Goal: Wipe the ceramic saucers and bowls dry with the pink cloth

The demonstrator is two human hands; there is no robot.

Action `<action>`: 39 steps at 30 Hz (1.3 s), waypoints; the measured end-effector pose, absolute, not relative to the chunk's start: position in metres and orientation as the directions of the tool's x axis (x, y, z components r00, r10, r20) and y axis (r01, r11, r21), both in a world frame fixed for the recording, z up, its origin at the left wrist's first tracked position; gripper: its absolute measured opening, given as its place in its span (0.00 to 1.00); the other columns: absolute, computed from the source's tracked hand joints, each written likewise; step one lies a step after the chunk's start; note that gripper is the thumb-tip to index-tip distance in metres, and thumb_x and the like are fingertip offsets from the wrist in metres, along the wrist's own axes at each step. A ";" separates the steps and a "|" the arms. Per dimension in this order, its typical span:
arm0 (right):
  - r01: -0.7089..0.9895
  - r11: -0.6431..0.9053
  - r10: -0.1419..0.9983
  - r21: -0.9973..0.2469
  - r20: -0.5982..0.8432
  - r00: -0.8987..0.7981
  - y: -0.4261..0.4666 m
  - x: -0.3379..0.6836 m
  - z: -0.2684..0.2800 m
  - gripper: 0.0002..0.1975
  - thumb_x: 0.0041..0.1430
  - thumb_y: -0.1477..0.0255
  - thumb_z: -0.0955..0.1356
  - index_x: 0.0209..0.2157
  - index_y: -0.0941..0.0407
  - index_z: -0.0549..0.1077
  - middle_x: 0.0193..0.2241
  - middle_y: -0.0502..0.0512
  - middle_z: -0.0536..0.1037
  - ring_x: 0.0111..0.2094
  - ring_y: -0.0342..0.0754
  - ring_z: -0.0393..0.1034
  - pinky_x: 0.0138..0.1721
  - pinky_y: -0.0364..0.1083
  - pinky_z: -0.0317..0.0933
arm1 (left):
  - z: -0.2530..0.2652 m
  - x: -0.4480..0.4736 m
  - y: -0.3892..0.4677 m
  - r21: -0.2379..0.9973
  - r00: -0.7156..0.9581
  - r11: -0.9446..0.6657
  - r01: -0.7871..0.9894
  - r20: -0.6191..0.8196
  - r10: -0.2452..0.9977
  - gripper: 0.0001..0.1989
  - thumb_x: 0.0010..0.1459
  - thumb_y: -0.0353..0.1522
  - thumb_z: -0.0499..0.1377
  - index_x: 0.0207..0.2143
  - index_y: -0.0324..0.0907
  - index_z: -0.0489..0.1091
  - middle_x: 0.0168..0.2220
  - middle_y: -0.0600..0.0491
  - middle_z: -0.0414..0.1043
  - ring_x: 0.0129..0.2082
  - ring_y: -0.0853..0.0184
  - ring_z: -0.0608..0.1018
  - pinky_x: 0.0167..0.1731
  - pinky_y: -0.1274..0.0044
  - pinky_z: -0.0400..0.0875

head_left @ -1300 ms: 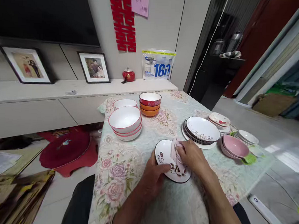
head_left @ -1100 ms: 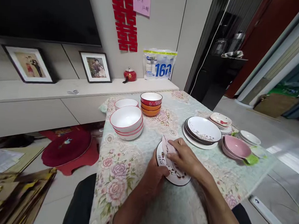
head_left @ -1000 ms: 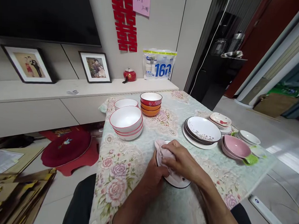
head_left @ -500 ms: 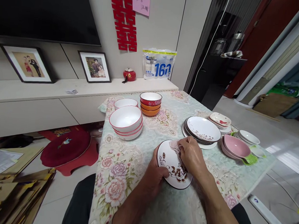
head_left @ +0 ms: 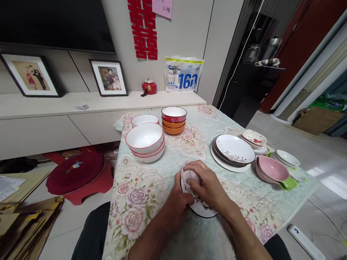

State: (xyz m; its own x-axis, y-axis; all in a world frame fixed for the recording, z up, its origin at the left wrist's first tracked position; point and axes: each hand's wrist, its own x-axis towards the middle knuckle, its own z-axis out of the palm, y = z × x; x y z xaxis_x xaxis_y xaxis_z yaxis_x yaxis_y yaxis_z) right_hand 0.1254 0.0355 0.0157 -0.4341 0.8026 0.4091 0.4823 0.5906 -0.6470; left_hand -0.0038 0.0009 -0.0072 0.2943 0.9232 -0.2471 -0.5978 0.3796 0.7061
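My left hand [head_left: 179, 200] grips the left rim of a white plate [head_left: 202, 210] with a dark edge and a brown flower pattern, its thumb on the upper face. A crumpled pale pink cloth [head_left: 190, 176] is in my right hand [head_left: 207, 183], whose fingers press it on the plate's upper left part. The right hand covers much of the plate. To the right of my hands lies a stack of similar plates [head_left: 235, 148]. On the left are white bowls with red rims [head_left: 145, 138], and behind them a stack of red and orange bowls [head_left: 174, 120].
At the table's right side are pink dishes [head_left: 273, 169] with a green handle, small white bowls [head_left: 287, 157] and patterned square dishes [head_left: 254, 137]. A flowered tablecloth [head_left: 135, 217] covers the table. A red stool [head_left: 76, 175] stands left, near flattened cardboard [head_left: 20, 226].
My right hand has moved left across the plate, carrying the cloth from the top right to the upper left rim. The left hand keeps its hold on the plate.
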 end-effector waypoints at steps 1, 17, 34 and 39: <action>0.531 0.563 0.826 -0.633 0.415 -0.381 0.039 0.129 0.011 0.20 0.54 0.84 0.65 0.47 0.53 0.70 0.47 0.55 0.71 0.51 0.49 0.66 0.53 0.49 0.61 | -0.007 -0.004 0.000 0.704 0.291 0.380 -0.600 -0.250 0.923 0.43 0.30 0.17 0.51 0.55 0.45 0.59 0.32 0.56 0.73 0.31 0.63 0.77 0.27 0.76 0.68; 0.890 0.286 0.917 -0.356 0.372 -0.145 0.051 0.156 -0.010 0.16 0.58 0.78 0.65 0.48 0.59 0.75 0.49 0.65 0.73 0.50 0.59 0.64 0.53 0.57 0.57 | -0.001 0.004 -0.004 0.703 0.260 0.345 -0.621 -0.231 0.938 0.40 0.34 0.17 0.56 0.55 0.40 0.63 0.43 0.48 0.79 0.42 0.57 0.79 0.40 0.71 0.73; 0.638 0.491 0.851 -0.593 0.482 -0.206 0.044 0.144 -0.012 0.21 0.54 0.79 0.64 0.50 0.54 0.75 0.57 0.61 0.67 0.57 0.54 0.64 0.57 0.56 0.60 | -0.003 -0.001 0.000 0.663 0.309 0.419 -0.621 -0.284 0.907 0.42 0.28 0.18 0.51 0.52 0.42 0.66 0.30 0.55 0.75 0.29 0.64 0.76 0.25 0.78 0.66; 0.793 0.356 0.879 -0.494 0.465 -0.105 0.046 0.150 -0.026 0.21 0.58 0.76 0.64 0.53 0.55 0.73 0.51 0.62 0.72 0.54 0.58 0.64 0.56 0.60 0.59 | -0.002 0.000 -0.001 0.656 0.306 0.413 -0.632 -0.278 0.911 0.40 0.30 0.18 0.54 0.52 0.40 0.68 0.37 0.49 0.79 0.36 0.58 0.79 0.33 0.73 0.71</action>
